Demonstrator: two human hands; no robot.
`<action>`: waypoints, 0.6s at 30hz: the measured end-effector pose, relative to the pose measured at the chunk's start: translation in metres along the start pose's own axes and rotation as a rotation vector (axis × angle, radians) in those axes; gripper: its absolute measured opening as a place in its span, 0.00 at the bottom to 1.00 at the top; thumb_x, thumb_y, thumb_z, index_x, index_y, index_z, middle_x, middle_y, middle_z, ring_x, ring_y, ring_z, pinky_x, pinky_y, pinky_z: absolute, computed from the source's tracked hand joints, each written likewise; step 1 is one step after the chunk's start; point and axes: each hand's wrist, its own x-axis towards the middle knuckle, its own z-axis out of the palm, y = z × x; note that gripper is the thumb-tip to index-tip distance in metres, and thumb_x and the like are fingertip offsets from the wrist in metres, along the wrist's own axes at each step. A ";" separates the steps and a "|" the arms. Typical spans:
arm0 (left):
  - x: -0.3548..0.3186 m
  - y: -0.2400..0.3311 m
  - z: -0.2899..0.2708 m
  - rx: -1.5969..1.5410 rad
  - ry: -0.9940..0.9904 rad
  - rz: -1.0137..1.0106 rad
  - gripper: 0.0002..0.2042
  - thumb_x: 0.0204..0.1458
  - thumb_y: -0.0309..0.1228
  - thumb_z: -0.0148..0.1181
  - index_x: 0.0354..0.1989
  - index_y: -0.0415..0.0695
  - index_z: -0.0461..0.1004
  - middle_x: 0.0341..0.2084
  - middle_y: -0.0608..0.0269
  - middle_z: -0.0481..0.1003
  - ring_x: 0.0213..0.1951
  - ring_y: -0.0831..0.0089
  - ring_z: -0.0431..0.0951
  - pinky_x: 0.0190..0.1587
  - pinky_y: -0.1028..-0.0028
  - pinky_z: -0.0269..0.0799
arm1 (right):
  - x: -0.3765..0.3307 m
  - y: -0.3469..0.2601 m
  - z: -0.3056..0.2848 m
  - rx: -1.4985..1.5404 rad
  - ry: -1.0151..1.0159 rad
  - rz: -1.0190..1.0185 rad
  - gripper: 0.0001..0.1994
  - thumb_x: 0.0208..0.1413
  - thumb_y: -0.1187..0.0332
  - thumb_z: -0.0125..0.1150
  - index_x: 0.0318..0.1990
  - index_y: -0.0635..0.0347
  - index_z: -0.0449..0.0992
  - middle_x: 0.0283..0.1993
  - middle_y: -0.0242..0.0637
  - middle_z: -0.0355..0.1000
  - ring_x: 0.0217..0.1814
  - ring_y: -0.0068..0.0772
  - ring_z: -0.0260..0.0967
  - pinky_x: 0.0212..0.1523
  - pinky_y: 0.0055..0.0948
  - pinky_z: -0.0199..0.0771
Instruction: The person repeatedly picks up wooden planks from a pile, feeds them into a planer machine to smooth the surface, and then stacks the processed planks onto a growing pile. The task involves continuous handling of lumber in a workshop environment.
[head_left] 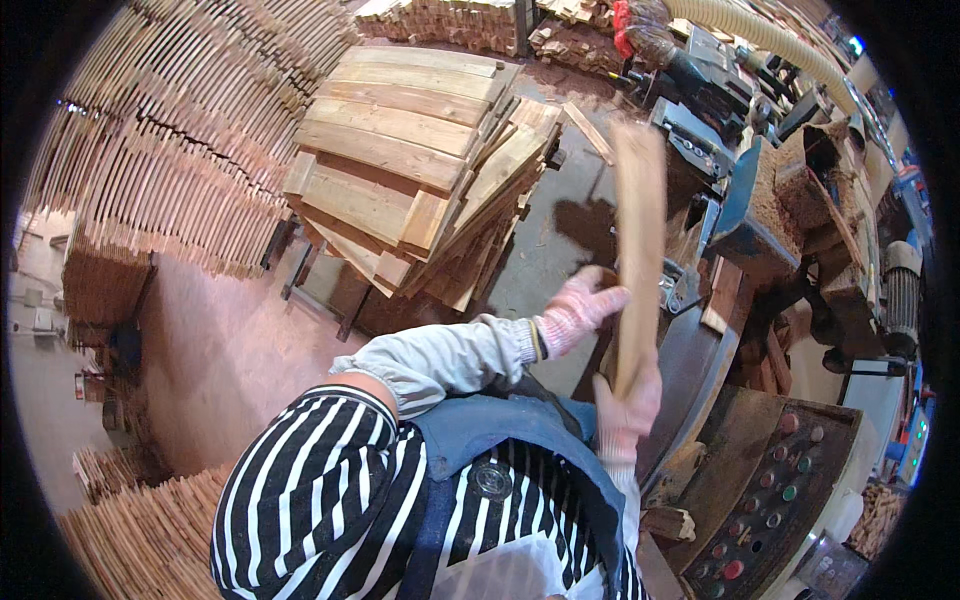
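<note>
A long wooden board (640,220) is held up in front of me, its far end smeared by motion. Around its near end is my right hand (628,408), gloved in pale pink and white knit. My left hand (582,310), in a similar glove, grips the board's left edge partway along, some fingertips hidden behind the wood. To the left of the board stands a stack of planks (390,130) on a metal-legged support, with shorter pieces lying at its near corner (425,218).
A machine (690,360) with a curved metal bed lies close on my right. Nearer is a control panel (770,500) with coloured buttons. Sawdust fills a blue chute (760,205). A ribbed hose (760,30) crosses the far right. Tall stacks of wood strips (170,150) line the left.
</note>
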 end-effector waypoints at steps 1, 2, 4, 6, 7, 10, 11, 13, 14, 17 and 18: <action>-0.006 0.007 -0.013 -0.052 0.007 0.073 0.26 0.57 0.39 0.70 0.60 0.38 0.72 0.44 0.56 0.81 0.43 0.70 0.80 0.46 0.69 0.79 | -0.028 0.002 -0.011 0.063 0.048 0.144 0.41 0.35 0.70 0.77 0.65 0.62 0.70 0.55 0.54 0.75 0.58 0.57 0.73 0.62 0.46 0.72; 0.019 0.000 -0.047 0.158 0.199 0.369 0.23 0.59 0.37 0.68 0.59 0.41 0.73 0.40 0.62 0.79 0.40 0.72 0.78 0.43 0.70 0.78 | -0.057 0.015 -0.020 0.187 0.003 0.235 0.39 0.37 0.72 0.74 0.64 0.63 0.71 0.53 0.53 0.76 0.58 0.57 0.73 0.59 0.45 0.73; 0.068 0.026 -0.133 0.060 0.546 0.473 0.19 0.59 0.33 0.66 0.56 0.42 0.70 0.39 0.61 0.74 0.38 0.69 0.75 0.43 0.67 0.77 | -0.118 0.049 -0.027 -0.013 0.007 0.320 0.38 0.41 0.68 0.73 0.65 0.62 0.70 0.55 0.52 0.75 0.58 0.56 0.74 0.59 0.45 0.74; 0.091 0.078 -0.179 -0.300 0.896 0.578 0.25 0.56 0.30 0.67 0.59 0.38 0.66 0.42 0.56 0.73 0.39 0.64 0.74 0.46 0.59 0.76 | -0.178 0.076 -0.022 -0.323 -0.004 0.436 0.37 0.44 0.65 0.72 0.66 0.61 0.69 0.56 0.51 0.75 0.57 0.56 0.74 0.58 0.46 0.75; 0.125 0.066 -0.286 -0.062 1.190 0.512 0.23 0.55 0.27 0.64 0.57 0.32 0.67 0.50 0.46 0.75 0.48 0.57 0.76 0.57 0.59 0.76 | -0.197 0.087 -0.016 -0.416 -0.023 0.461 0.37 0.46 0.64 0.71 0.67 0.60 0.69 0.56 0.50 0.75 0.57 0.56 0.74 0.57 0.46 0.75; 0.147 0.085 -0.371 -0.497 1.116 0.075 0.33 0.57 0.40 0.63 0.67 0.35 0.63 0.59 0.44 0.73 0.51 0.46 0.78 0.59 0.58 0.74 | -0.242 0.105 -0.001 -0.664 -0.023 0.622 0.36 0.51 0.59 0.69 0.68 0.59 0.67 0.58 0.49 0.75 0.57 0.56 0.74 0.56 0.47 0.76; 0.149 0.091 -0.379 -0.665 0.984 0.153 0.33 0.58 0.43 0.62 0.67 0.35 0.63 0.56 0.46 0.75 0.48 0.47 0.79 0.56 0.57 0.76 | -0.243 0.110 0.002 -0.715 -0.004 0.647 0.36 0.53 0.57 0.68 0.69 0.58 0.67 0.59 0.48 0.75 0.57 0.56 0.74 0.55 0.48 0.76; 0.159 0.097 -0.385 -0.404 1.158 0.116 0.22 0.61 0.45 0.59 0.56 0.42 0.75 0.44 0.54 0.79 0.37 0.58 0.78 0.38 0.59 0.77 | -0.230 0.131 0.007 -0.813 0.080 0.622 0.35 0.57 0.54 0.67 0.70 0.57 0.66 0.60 0.47 0.74 0.57 0.56 0.75 0.55 0.48 0.77; 0.162 0.102 -0.393 -0.320 1.071 0.209 0.20 0.61 0.45 0.59 0.54 0.43 0.76 0.42 0.55 0.79 0.36 0.60 0.77 0.37 0.61 0.76 | -0.215 0.149 0.012 -0.855 0.161 0.569 0.35 0.58 0.52 0.66 0.70 0.57 0.66 0.60 0.47 0.74 0.57 0.56 0.75 0.54 0.49 0.77; 0.179 0.119 -0.358 -0.030 1.007 0.286 0.25 0.60 0.44 0.61 0.60 0.41 0.74 0.45 0.51 0.79 0.48 0.56 0.78 0.49 0.61 0.74 | -0.121 0.203 0.016 -0.935 0.558 0.289 0.28 0.62 0.46 0.61 0.61 0.56 0.70 0.52 0.49 0.75 0.52 0.54 0.76 0.50 0.54 0.77; 0.181 0.124 -0.364 0.080 1.021 0.313 0.27 0.59 0.44 0.61 0.63 0.41 0.72 0.50 0.48 0.79 0.55 0.52 0.76 0.56 0.61 0.72 | -0.072 0.206 0.020 -0.918 0.665 0.208 0.25 0.62 0.44 0.56 0.52 0.56 0.75 0.42 0.52 0.76 0.47 0.53 0.78 0.47 0.58 0.77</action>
